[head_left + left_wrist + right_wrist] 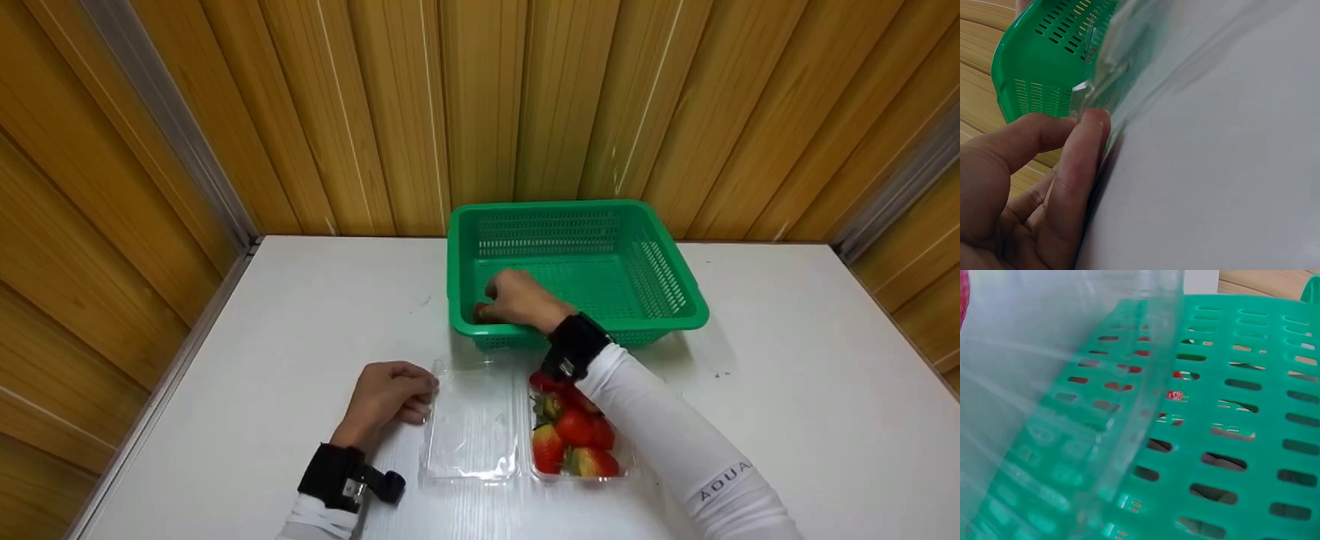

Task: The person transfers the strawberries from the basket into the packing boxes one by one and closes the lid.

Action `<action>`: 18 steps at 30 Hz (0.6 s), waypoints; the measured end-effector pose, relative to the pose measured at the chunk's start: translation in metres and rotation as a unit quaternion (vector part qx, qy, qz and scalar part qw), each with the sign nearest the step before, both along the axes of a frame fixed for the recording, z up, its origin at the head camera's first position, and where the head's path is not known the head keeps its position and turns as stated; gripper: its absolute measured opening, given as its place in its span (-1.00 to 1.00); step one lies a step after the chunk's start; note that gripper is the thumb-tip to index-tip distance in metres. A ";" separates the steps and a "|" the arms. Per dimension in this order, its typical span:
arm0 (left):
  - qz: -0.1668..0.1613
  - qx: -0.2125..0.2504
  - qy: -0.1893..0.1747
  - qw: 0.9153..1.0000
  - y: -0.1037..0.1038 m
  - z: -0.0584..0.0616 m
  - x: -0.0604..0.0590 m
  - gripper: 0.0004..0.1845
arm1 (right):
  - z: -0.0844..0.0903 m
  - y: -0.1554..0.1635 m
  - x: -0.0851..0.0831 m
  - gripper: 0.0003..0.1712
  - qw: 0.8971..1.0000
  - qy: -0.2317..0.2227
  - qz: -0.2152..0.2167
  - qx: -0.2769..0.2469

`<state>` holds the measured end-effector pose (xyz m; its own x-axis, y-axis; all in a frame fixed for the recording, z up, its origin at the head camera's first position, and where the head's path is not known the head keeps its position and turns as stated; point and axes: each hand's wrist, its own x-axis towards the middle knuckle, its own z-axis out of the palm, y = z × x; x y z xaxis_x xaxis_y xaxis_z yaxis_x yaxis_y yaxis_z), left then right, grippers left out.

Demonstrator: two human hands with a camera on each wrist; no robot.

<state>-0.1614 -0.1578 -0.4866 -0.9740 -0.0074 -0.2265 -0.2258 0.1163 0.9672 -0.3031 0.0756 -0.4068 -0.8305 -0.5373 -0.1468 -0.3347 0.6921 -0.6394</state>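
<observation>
My right hand [517,300] reaches into the green slotted basket [675,319] at its near left corner, fingers curled round a red strawberry [480,310] low on the basket floor. On the table in front lies an open clear clamshell: its lid [472,424] is flat on the left, and its tray [622,459] on the right holds several strawberries [574,439]. My left hand [394,394] holds the lid's left edge, fingertips [1090,121] against the clear plastic [1129,67]. The right wrist view shows only the basket wall [1252,416], with red through its slots, and clear plastic [1044,354].
The white table [787,420] sits in a corner of wooden panel walls. The basket stands at the back middle, close to the far wall. My right forearm in a white sleeve [675,442] crosses over the clamshell tray.
</observation>
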 end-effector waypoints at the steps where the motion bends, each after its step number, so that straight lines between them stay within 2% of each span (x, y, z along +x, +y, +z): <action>1: 0.001 0.000 0.000 1.000 0.000 0.000 0.000 -0.82 | 0.000 -0.001 0.000 -0.44 1.000 -0.001 0.001 0.001; 10: 0.006 -0.001 -0.004 1.000 0.000 0.001 0.000 -0.83 | -0.002 -0.004 -0.003 -0.45 1.000 0.000 0.015 0.025; 18: 0.008 0.000 -0.010 1.000 0.000 0.000 -0.001 -0.82 | -0.001 -0.004 -0.004 -0.83 0.999 0.012 0.020 0.045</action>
